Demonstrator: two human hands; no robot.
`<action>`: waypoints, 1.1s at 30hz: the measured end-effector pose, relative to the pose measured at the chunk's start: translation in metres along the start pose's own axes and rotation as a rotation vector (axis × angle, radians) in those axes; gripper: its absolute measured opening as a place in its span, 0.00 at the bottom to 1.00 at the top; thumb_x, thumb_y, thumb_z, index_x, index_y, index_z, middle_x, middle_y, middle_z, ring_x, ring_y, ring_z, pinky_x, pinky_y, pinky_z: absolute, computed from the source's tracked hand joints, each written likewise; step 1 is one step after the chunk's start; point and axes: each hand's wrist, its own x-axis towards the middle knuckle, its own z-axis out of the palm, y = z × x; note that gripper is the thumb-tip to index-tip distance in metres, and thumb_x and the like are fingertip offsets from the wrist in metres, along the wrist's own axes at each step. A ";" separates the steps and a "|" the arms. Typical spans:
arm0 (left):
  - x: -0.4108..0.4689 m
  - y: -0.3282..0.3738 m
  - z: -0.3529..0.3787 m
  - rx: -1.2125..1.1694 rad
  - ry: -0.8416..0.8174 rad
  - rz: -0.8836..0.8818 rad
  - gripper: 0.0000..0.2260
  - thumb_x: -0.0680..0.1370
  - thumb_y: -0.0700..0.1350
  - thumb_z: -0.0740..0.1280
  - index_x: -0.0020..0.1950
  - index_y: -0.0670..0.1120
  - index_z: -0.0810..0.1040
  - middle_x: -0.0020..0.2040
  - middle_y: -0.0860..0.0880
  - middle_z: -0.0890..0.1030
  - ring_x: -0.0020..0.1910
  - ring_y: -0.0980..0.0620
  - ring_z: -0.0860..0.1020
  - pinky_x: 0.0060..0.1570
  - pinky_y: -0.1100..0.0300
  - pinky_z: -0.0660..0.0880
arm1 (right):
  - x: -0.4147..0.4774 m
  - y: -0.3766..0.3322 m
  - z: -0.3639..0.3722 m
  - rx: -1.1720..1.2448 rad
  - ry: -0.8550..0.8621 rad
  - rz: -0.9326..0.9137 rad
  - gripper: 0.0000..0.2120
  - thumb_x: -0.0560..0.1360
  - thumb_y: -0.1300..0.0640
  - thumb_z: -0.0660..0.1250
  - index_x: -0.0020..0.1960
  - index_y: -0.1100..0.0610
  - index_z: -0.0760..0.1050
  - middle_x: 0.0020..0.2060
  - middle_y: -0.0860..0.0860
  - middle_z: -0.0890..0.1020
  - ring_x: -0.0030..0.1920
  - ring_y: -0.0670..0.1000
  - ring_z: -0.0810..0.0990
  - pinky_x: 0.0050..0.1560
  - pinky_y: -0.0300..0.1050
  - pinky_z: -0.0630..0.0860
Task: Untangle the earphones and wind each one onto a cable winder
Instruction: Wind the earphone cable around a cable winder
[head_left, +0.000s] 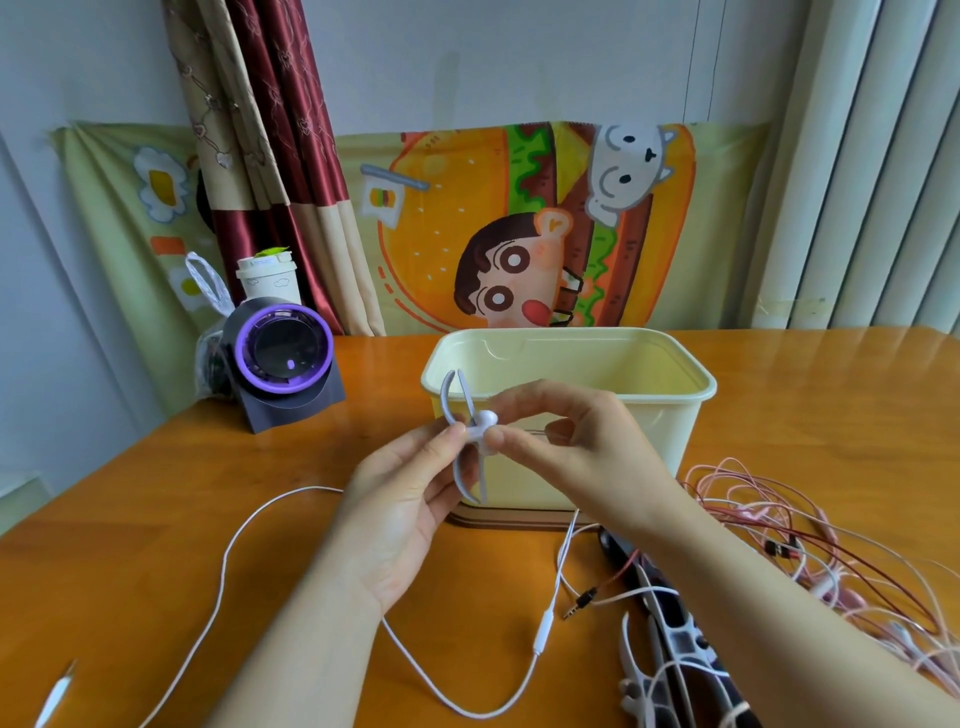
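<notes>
My left hand (402, 499) grips a pale grey fishbone-shaped cable winder (462, 441), held upright in front of the cream box. My right hand (566, 441) pinches a white earbud (487, 419) against the winder's middle. The white earphone cable (249, 525) trails from my hands, loops over the table to the left and comes back near the front, with its inline remote (544, 631) by my right forearm. A tangle of pink and red earphone cables (789, 525) lies at the right. Spare white winders (641, 670) lie near the front right.
A cream plastic box (571, 358) stands open behind my hands. A purple-ringed dark gadget (283, 358) and a white cup (267, 278) stand at the back left. A black jack plug (582, 603) rests near the remote. A dark strip (670, 613) lies under the spare winders.
</notes>
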 end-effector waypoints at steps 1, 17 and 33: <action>0.001 0.001 -0.002 -0.008 0.001 0.005 0.12 0.68 0.45 0.68 0.47 0.45 0.86 0.51 0.44 0.85 0.52 0.49 0.83 0.52 0.56 0.80 | 0.000 0.000 0.000 -0.007 -0.002 0.004 0.09 0.73 0.50 0.70 0.52 0.51 0.82 0.45 0.44 0.84 0.32 0.38 0.75 0.35 0.34 0.67; 0.002 0.002 -0.011 0.027 0.106 -0.016 0.15 0.70 0.49 0.67 0.54 0.49 0.84 0.48 0.52 0.85 0.53 0.58 0.79 0.57 0.62 0.68 | -0.007 -0.012 0.009 -0.484 -0.417 -0.010 0.14 0.80 0.53 0.60 0.48 0.61 0.80 0.35 0.55 0.81 0.35 0.52 0.78 0.39 0.45 0.75; -0.012 0.000 0.011 0.522 -0.235 0.090 0.13 0.68 0.46 0.72 0.52 0.46 0.81 0.47 0.49 0.86 0.49 0.53 0.84 0.48 0.64 0.78 | 0.007 -0.027 -0.032 -0.226 0.042 0.045 0.15 0.77 0.47 0.62 0.38 0.55 0.78 0.25 0.49 0.69 0.26 0.43 0.65 0.27 0.35 0.62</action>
